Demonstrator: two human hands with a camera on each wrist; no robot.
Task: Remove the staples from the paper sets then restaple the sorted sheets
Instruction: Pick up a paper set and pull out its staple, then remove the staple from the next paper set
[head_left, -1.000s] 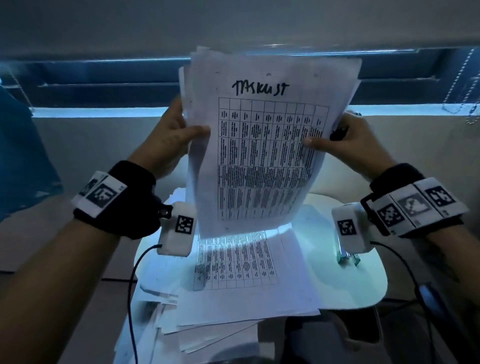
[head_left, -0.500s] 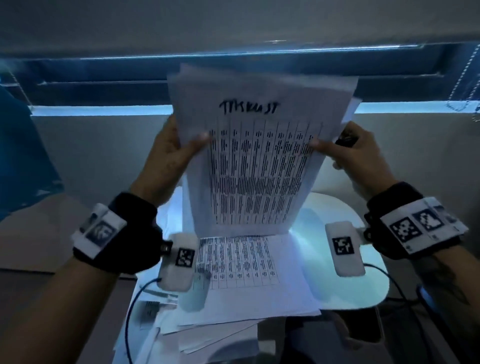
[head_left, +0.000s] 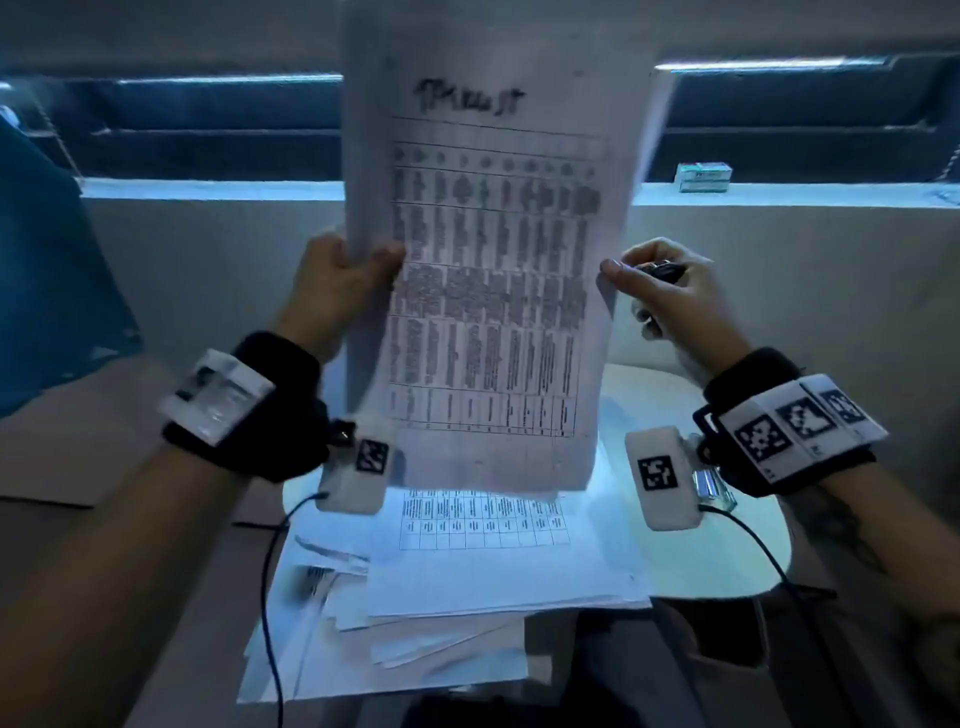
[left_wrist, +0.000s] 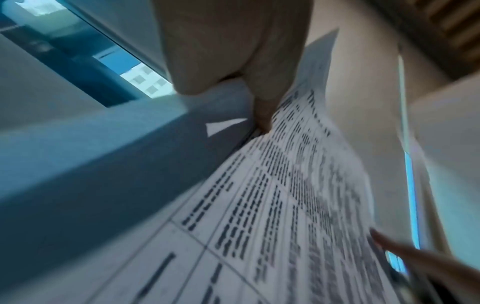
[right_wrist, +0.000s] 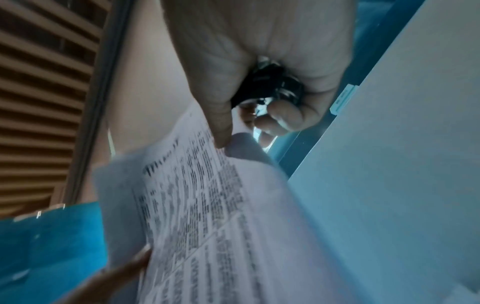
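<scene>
A set of printed table sheets (head_left: 493, 291) with a handwritten heading stands upright in the air between my hands. My left hand (head_left: 363, 265) grips its left edge, the thumb (left_wrist: 262, 115) pressed on the front page (left_wrist: 285, 205). At the right edge my right hand (head_left: 623, 275) pinches the sheets (right_wrist: 207, 205) under its thumb (right_wrist: 221, 127). The curled fingers of that hand also hold a small black tool (right_wrist: 270, 86), seen in the head view (head_left: 665, 270) too. The stapled corner is not visible.
Below lies a messy pile of loose sheets (head_left: 493, 571) on a small white table (head_left: 753, 566). A silver-teal metal tool (head_left: 714, 488) lies on the table behind my right wrist. A small box (head_left: 704, 177) sits on the window sill.
The held set has come up and nearer, its top now leaving the view. Both hands hold it lower along its sides than a second ago.
</scene>
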